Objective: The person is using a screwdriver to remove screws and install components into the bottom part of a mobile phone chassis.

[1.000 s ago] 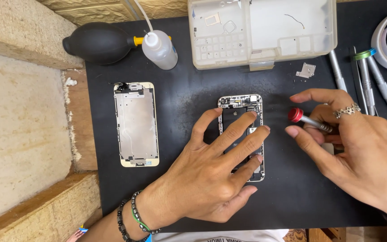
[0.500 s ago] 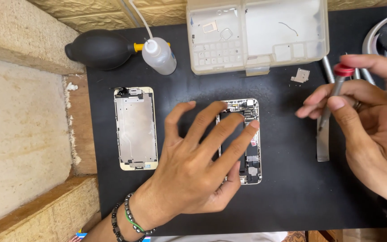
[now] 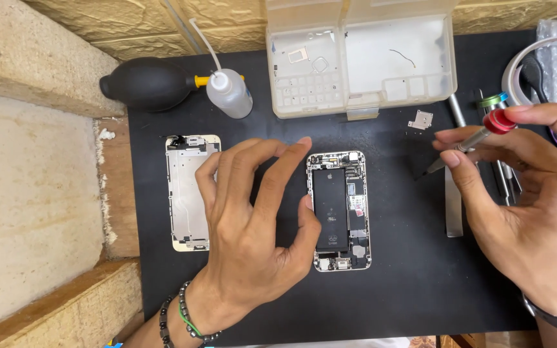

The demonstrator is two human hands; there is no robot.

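Black mat: covers the table (image 3: 420, 303); opened phone (image 3: 340, 209) lies mid-mat.
Left hand (image 3: 253, 225): grip released, fingers arched at the phone's left edge.
Right hand (image 3: 523, 193): grip pinching a red-capped screwdriver (image 3: 469, 143), tip off the phone.
Advice: steady the frame, come in upright.
Package: clear parts box (image 3: 362, 64), top centre.

Bright, even daylight, soft shadows under both hands, sharp focus, slight edge distortion.

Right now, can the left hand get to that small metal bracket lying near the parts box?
Probably not directly: the left hand sits left of the opened phone, and the bracket lies beyond it, beside the right hand holding the screwdriver.
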